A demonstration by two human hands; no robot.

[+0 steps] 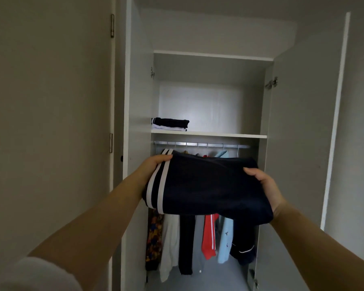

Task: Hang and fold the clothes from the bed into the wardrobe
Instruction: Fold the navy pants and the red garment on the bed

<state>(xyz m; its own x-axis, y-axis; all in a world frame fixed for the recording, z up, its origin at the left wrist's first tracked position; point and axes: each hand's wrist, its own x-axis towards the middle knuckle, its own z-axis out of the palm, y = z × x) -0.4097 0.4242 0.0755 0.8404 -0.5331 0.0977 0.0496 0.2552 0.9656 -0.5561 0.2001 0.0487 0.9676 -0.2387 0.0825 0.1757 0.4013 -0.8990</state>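
Observation:
A folded dark navy garment with two white stripes [206,185] is held up in front of the open wardrobe [208,53]. My left hand [153,164] grips its striped left edge, and my right hand [265,185] grips its right edge, thumb on top. Above it, the wardrobe shelf [219,135] carries a small stack of folded clothes [169,124], dark on white, at its left end. Below the shelf, a rail [202,144] holds several hanging garments [208,236], partly hidden behind the folded piece.
The left wardrobe door [132,101] and the right door [303,122] stand open on either side. A grey wall [46,101] is at the left. The shelf's right part shows bare board.

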